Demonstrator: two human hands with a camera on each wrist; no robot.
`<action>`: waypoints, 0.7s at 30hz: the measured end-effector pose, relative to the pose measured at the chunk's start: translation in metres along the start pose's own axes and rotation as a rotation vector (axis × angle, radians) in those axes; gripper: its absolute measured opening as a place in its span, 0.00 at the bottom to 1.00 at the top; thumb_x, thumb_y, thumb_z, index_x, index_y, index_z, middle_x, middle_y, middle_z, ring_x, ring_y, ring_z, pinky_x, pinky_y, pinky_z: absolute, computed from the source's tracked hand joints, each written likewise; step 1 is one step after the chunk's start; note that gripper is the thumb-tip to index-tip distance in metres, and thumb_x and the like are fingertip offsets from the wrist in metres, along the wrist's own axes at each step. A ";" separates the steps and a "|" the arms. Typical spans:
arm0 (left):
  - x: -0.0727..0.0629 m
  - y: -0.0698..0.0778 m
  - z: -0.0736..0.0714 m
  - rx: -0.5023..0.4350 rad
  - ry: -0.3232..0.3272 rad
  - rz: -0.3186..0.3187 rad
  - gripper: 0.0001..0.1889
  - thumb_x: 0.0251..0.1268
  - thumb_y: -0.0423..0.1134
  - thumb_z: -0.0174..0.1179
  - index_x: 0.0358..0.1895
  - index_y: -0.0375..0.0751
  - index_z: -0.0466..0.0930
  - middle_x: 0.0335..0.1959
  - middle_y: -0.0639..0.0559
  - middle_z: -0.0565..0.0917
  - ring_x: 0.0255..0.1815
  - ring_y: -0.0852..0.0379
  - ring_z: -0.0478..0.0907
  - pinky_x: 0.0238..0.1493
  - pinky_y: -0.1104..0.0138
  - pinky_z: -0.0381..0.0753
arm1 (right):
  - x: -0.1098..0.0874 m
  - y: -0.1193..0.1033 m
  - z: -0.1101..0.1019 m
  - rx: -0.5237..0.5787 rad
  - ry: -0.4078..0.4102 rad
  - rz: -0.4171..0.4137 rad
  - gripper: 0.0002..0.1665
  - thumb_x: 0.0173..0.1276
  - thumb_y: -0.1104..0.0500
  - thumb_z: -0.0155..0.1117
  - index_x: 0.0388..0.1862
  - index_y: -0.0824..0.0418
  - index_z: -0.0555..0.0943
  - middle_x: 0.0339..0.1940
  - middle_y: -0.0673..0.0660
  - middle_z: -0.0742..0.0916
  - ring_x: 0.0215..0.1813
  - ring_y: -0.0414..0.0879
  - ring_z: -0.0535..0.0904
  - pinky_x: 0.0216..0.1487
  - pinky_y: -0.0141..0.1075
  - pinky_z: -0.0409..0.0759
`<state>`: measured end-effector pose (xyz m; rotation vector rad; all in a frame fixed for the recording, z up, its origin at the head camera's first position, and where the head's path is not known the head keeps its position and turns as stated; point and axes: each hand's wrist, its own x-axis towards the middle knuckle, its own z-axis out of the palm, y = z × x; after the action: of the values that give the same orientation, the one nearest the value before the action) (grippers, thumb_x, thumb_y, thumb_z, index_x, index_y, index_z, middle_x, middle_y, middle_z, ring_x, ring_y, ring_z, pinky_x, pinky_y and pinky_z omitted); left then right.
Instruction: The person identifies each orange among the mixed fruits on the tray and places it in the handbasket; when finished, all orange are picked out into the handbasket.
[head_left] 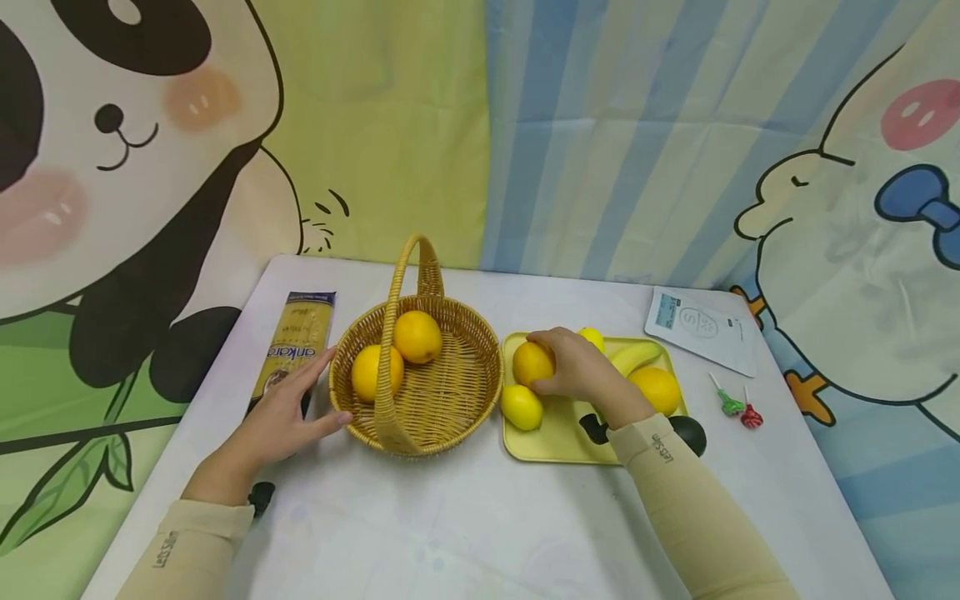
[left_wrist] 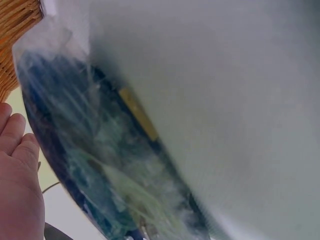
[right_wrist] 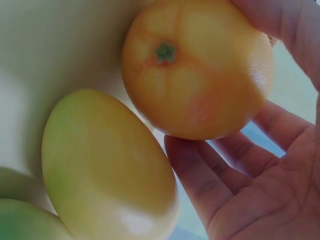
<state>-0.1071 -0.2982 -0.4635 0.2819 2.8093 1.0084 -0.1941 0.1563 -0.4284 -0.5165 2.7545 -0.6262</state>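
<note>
My right hand (head_left: pixel 577 367) grips an orange (head_left: pixel 532 364) over the left part of a yellow tray (head_left: pixel 558 446). In the right wrist view, the thumb is on one side of this orange (right_wrist: pixel 200 75) and the fingertips on the other. A yellow lemon (head_left: pixel 522 407) lies on the tray just in front of it. My left hand (head_left: pixel 281 417) is spread at the left side of a wicker basket (head_left: pixel 457 400), thumb and fingertips at its rim. Two oranges (head_left: pixel 417 337) sit in the basket, partly behind its upright handle.
A pasta packet (head_left: pixel 300 329) lies left of the basket. On the tray are also a banana (head_left: pixel 636 357), another orange (head_left: pixel 657 389) and a small yellow fruit (head_left: pixel 592 337). A dark green fruit (head_left: pixel 688 435) shows beside my right sleeve. Further right are a white pouch (head_left: pixel 701 329) and two lollipops (head_left: pixel 751 417).
</note>
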 end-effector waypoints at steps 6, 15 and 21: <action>0.000 0.000 0.000 -0.002 -0.006 -0.005 0.57 0.61 0.65 0.71 0.87 0.63 0.44 0.87 0.42 0.53 0.85 0.29 0.52 0.73 0.23 0.58 | 0.000 0.000 0.001 0.006 0.014 -0.014 0.47 0.58 0.51 0.81 0.76 0.59 0.74 0.67 0.60 0.83 0.63 0.55 0.79 0.69 0.52 0.80; -0.001 0.002 0.000 0.003 -0.009 -0.015 0.57 0.61 0.64 0.72 0.87 0.62 0.43 0.87 0.41 0.53 0.85 0.28 0.52 0.73 0.23 0.57 | 0.001 0.002 0.001 0.028 0.039 -0.019 0.47 0.56 0.51 0.82 0.75 0.58 0.75 0.68 0.59 0.83 0.63 0.54 0.80 0.70 0.52 0.80; -0.002 0.002 -0.001 0.007 -0.006 -0.015 0.57 0.61 0.65 0.72 0.87 0.62 0.43 0.87 0.39 0.54 0.84 0.27 0.52 0.73 0.23 0.56 | 0.001 0.004 -0.002 0.028 0.075 -0.038 0.46 0.55 0.49 0.82 0.73 0.58 0.77 0.66 0.57 0.84 0.61 0.54 0.80 0.67 0.51 0.81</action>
<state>-0.1052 -0.2978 -0.4610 0.2638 2.8056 0.9935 -0.1969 0.1601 -0.4286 -0.5512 2.8077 -0.7062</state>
